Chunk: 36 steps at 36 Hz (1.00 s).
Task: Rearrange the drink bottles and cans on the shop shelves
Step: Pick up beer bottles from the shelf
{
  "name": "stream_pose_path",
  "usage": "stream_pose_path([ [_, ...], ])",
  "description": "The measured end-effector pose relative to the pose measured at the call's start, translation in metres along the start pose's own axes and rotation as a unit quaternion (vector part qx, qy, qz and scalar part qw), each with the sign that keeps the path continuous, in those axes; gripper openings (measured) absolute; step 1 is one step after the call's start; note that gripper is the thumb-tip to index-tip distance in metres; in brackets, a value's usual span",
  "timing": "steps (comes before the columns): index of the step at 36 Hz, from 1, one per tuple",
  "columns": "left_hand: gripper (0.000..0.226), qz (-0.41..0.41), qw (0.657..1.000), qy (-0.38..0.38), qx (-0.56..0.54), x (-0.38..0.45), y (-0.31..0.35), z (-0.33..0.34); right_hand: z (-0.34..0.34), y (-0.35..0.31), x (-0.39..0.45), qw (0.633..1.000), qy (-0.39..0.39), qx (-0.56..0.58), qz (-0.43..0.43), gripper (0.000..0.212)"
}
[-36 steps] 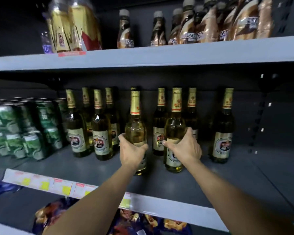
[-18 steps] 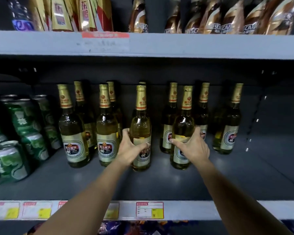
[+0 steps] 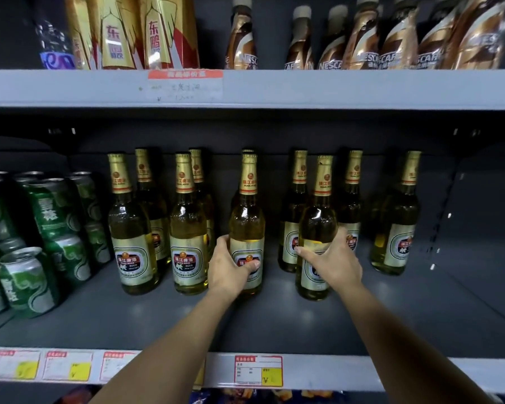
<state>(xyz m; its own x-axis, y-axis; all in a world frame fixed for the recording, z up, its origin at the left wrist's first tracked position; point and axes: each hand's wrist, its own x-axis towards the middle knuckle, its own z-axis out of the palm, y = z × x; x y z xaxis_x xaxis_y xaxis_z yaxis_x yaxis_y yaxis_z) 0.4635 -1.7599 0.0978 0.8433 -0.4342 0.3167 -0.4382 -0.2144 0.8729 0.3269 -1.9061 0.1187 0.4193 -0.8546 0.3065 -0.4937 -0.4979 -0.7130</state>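
Head view: the left hand (image 3: 228, 265) wraps its fingers round one beer bottle (image 3: 247, 228) and the right hand (image 3: 334, 259) round another beer bottle (image 3: 317, 228), both upright on the middle shelf (image 3: 274, 325); glass (heavy, slippery, breakable) is probably best gripped low on the label

This is a shop: grey metal shelving (image 3: 362, 88) carries price tags (image 3: 258, 371) along its front edges at six o'clock, with rows of identical beer bottles (image 3: 187, 228) (labels facing out), green cans (image 3: 24, 281) at nine, coffee bottles (image 3: 362, 39) at one.
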Motion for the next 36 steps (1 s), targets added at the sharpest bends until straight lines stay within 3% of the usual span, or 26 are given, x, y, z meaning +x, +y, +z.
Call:
stream_pose_path([
  [8, 0.074, -0.009, 0.999, -0.033, 0.026, 0.007, 0.0, -0.004, -0.012, 0.009, 0.014, 0.983, -0.147, 0.11, 0.006, 0.08],
  [13, 0.073, -0.007, 1.0, -0.023, 0.014, 0.006, -0.001, 0.0, -0.007, 0.009, 0.008, 0.992, -0.097, 0.086, -0.001, 0.063],
  [26, 0.082, -0.008, 1.0, -0.018, 0.01, 0.005, -0.006, 0.007, 0.013, 0.002, 0.013, 0.993, -0.084, 0.075, -0.037, 0.064],
  [28, 0.086, 0.0, 0.999, 0.014, 0.036, -0.004, -0.003, 0.009, 0.012, 0.003, 0.011, 0.992, -0.09, 0.078, -0.037, 0.068],
  [32, 0.066, 0.097, 0.978, 0.158, 0.09, -0.036, 0.011, 0.016, 0.005, 0.009, 0.008, 0.995, -0.08, 0.025, -0.051, 0.09],
  [36, 0.044, 0.209, 0.966, 0.133, 0.081, -0.056, 0.024, 0.04, -0.02, 0.032, 0.001, 0.996, -0.027, -0.033, -0.079, 0.084],
])
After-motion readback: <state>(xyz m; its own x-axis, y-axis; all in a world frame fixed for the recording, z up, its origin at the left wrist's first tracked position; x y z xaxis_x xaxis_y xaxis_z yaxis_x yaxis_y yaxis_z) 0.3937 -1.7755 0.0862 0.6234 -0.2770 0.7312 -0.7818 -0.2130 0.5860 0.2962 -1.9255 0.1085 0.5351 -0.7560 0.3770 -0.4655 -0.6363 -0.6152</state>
